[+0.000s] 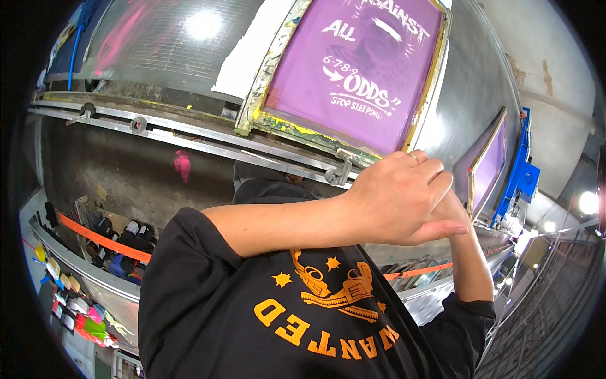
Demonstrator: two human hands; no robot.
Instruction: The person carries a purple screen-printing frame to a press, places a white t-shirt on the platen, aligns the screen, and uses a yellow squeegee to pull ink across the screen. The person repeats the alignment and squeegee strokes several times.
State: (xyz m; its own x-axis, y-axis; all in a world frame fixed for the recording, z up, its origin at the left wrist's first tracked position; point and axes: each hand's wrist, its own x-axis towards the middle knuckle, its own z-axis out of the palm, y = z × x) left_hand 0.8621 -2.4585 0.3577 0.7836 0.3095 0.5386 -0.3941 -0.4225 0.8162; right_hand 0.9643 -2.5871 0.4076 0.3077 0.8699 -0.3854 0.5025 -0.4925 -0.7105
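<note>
My left hand (398, 199) reaches across the front of my body and lies over my right hand (450, 208), its fingers curled around it and its thumb pressed near the wrist. A ring (413, 158) circles one finger. Most of my right hand is covered, so its fingers do not show. Just beyond both hands stands a screen-printing frame (353, 63) with purple mesh, white lettering and a paint-stained edge. A metal clamp (341, 169) on the rail is nearest to my left hand.
A metal rail (208, 144) runs along the front of the grey printing table (158, 44). To the right, a smaller purple screen (489, 161) leans near a blue bracket (527, 180). Lower left are an orange bar (104, 238) and a shelf of assorted items (129, 237).
</note>
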